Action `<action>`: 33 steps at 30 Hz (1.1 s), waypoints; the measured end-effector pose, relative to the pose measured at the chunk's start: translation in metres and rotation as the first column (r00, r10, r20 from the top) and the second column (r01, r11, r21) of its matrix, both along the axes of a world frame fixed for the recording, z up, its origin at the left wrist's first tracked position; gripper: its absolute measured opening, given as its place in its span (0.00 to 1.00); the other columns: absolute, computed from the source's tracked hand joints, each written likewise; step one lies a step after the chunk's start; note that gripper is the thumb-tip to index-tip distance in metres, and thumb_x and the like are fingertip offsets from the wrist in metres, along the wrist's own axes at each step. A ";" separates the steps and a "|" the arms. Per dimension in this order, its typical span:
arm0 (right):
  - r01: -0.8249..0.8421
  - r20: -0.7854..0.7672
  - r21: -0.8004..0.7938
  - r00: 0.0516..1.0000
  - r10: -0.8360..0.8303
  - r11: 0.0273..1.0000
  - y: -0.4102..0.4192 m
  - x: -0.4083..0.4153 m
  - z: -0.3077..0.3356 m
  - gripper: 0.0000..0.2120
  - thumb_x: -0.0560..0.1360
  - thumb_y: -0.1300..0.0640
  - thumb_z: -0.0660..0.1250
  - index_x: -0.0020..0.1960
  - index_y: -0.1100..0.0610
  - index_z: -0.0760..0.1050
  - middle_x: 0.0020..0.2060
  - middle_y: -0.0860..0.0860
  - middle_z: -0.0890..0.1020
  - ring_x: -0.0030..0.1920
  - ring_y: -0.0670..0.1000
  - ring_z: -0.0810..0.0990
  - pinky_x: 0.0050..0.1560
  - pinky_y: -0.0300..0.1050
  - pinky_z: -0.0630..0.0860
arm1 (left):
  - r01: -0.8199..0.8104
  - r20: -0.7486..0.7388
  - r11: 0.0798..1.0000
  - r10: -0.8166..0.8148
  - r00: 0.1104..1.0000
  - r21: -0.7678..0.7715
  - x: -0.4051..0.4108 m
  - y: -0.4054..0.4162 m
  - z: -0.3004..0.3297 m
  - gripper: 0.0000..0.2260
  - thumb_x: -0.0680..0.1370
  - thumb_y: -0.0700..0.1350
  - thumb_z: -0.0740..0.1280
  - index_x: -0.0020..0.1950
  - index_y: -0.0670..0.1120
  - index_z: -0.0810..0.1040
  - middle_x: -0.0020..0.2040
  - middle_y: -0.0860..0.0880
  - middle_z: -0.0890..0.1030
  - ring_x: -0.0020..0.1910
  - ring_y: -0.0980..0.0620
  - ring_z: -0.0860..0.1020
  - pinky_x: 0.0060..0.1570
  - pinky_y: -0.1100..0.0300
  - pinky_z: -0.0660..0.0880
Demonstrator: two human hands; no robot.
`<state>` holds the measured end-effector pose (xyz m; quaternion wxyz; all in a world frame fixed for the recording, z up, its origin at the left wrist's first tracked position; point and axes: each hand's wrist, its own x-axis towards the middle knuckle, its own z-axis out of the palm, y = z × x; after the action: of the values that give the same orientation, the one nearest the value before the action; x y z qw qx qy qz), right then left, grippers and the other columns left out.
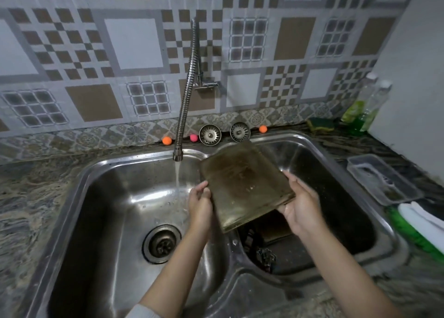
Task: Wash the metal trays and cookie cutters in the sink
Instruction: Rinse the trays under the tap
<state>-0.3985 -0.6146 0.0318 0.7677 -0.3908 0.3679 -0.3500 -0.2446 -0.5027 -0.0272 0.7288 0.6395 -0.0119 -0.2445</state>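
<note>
1. Head view: a rectangular metal tray [245,185], dull brown and stained with wet spots, is held tilted over the divider of a double stainless sink [101,173], its far end raised above the right basin.
2. The left hand [200,203] grips the tray's left edge, fingers curled around it, beside the water stream [177,176] that falls from a ribbed flexible faucet [188,89].
3. The right hand [301,209] supports the tray's lower right corner from beneath, fingers spread and cupped against it.
4. In the dark right basin lie at least one more flat tray [276,229] and a metal cookie cutter [265,257] with a scalloped outline; further pieces there are too dim to count.
5. The left basin holds only a round drain [162,243] and running water.
6. On the ledge behind the sink: two round metal strainers [210,134], two orange balls [166,140] and one pink ball [193,137].
7. To the right, two clear bottles [367,106] with green liquid, a green sponge [320,123] and a clear plastic container [382,178] sit on the mottled stone counter [36,197].
8. The wall is patterned with brown, grey and white squares.
</note>
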 end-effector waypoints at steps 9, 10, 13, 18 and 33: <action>-0.387 -0.448 -0.614 0.889 0.099 0.688 -0.081 -0.037 -0.001 0.16 0.80 0.61 0.60 0.67 0.54 0.73 0.61 0.50 0.78 0.63 0.52 0.76 0.63 0.40 0.72 | 0.241 0.361 0.782 -0.507 0.782 0.575 -0.029 -0.025 -0.045 0.27 0.80 0.58 0.54 0.77 0.48 0.58 0.78 0.49 0.56 0.77 0.51 0.50 0.75 0.43 0.49; -0.471 -0.535 -0.622 0.839 0.100 0.626 -0.082 -0.038 -0.013 0.17 0.81 0.60 0.59 0.69 0.53 0.71 0.59 0.52 0.80 0.58 0.54 0.79 0.59 0.41 0.75 | 0.216 0.364 0.751 -0.524 0.770 0.624 -0.032 -0.028 -0.048 0.28 0.81 0.56 0.54 0.78 0.47 0.53 0.79 0.50 0.51 0.77 0.52 0.46 0.75 0.44 0.46; -0.694 -0.723 -0.569 0.678 0.132 0.441 -0.079 -0.037 -0.053 0.19 0.82 0.56 0.56 0.72 0.49 0.66 0.49 0.53 0.83 0.40 0.48 0.82 0.43 0.47 0.81 | 0.101 0.440 0.744 -0.493 0.750 0.661 -0.042 -0.034 -0.051 0.27 0.82 0.52 0.53 0.78 0.46 0.50 0.79 0.49 0.48 0.77 0.53 0.44 0.76 0.46 0.45; -0.886 -0.870 -0.430 0.458 0.181 0.173 -0.065 -0.023 -0.118 0.24 0.82 0.57 0.53 0.77 0.50 0.54 0.75 0.48 0.61 0.76 0.49 0.56 0.73 0.52 0.61 | 0.008 0.492 0.734 -0.464 0.737 0.679 -0.045 -0.036 -0.056 0.26 0.82 0.53 0.52 0.78 0.44 0.53 0.78 0.47 0.52 0.77 0.52 0.48 0.76 0.50 0.47; -0.989 -0.959 -0.148 0.138 0.247 -0.025 -0.081 0.003 -0.164 0.33 0.77 0.46 0.64 0.77 0.47 0.53 0.77 0.50 0.57 0.76 0.55 0.57 0.72 0.50 0.62 | -0.013 0.462 0.675 -0.492 0.738 0.738 -0.048 -0.040 -0.052 0.25 0.82 0.50 0.56 0.77 0.45 0.55 0.78 0.47 0.53 0.77 0.51 0.49 0.76 0.50 0.48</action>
<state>-0.3957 -0.6958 -0.1318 0.3030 -0.9264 0.1350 0.1783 -0.2928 -0.5427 -0.0792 0.3409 0.9003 -0.2508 -0.1018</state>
